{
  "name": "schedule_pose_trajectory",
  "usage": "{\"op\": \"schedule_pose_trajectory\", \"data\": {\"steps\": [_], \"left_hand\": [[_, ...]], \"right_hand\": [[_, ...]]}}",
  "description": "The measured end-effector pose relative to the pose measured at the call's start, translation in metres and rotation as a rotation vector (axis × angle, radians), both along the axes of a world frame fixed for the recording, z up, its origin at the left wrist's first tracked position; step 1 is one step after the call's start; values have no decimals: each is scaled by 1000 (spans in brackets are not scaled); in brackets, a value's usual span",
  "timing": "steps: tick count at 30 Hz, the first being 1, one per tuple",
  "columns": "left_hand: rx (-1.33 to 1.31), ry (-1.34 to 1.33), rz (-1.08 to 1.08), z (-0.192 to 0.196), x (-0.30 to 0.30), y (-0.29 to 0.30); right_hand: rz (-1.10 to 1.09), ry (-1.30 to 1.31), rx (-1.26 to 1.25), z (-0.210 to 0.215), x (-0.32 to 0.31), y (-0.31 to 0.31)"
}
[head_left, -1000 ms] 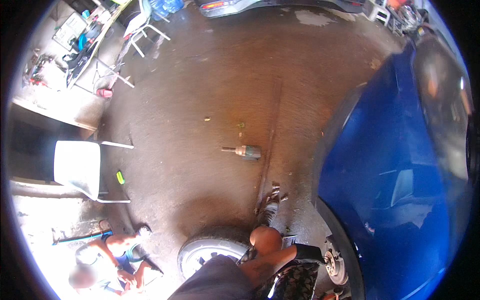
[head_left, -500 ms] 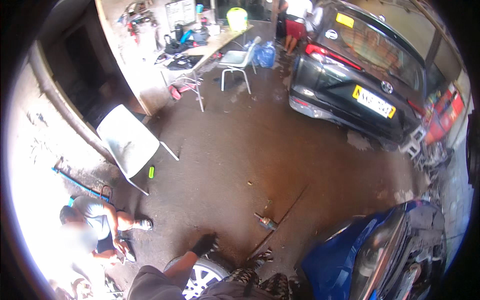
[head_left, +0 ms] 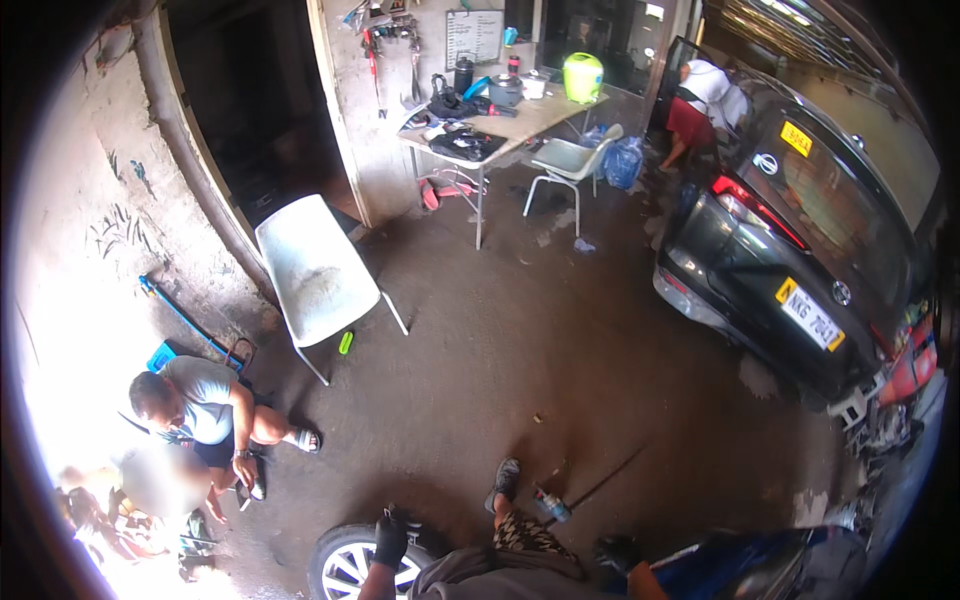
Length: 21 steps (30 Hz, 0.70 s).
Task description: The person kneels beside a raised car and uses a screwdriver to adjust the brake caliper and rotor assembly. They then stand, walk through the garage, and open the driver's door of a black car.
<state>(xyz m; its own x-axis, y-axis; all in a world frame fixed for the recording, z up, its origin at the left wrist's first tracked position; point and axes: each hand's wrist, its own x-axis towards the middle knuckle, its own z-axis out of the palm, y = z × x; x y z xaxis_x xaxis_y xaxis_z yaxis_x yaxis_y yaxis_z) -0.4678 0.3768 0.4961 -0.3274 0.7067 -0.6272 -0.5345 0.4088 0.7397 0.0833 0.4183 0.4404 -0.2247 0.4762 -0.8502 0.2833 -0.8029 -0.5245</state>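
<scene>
My left hand [head_left: 391,542], in a dark glove, is over a wheel [head_left: 347,575] with a black tyre and pale spokes, close to the tyre's upper edge. Its fingers are too dark and small to make out, and I cannot tell whether it touches the rubber. On the other side of my body my right hand [head_left: 618,553], also dark-gloved, is beside the blue car [head_left: 735,565]. How its fingers are bent does not show clearly. Ahead of my foot a small power tool or jack-like tool [head_left: 552,504] lies on the floor by a long thin rod [head_left: 610,483].
A person [head_left: 205,400] crouches at the left near a white chair [head_left: 318,275]. A dark car [head_left: 770,260] stands at the right, with another person [head_left: 700,95] beside it. A cluttered table [head_left: 540,130] and a second chair [head_left: 570,160] are at the back.
The view has shifted, so the table and dark car appear lower and farther right. My right hand has come into view. A foot now shows ahead of me, and my left hand stays by the wheel.
</scene>
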Motion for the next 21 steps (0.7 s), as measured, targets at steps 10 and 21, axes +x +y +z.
{"op": "schedule_pose_trajectory", "data": {"steps": [10,21], "left_hand": [[210,732,-876,40,-16,294],[61,407,50,38,-99,431]], "right_hand": [[-611,-19,-354,-68,-21,168],[-144,-77,284,55,-108,576]]}}
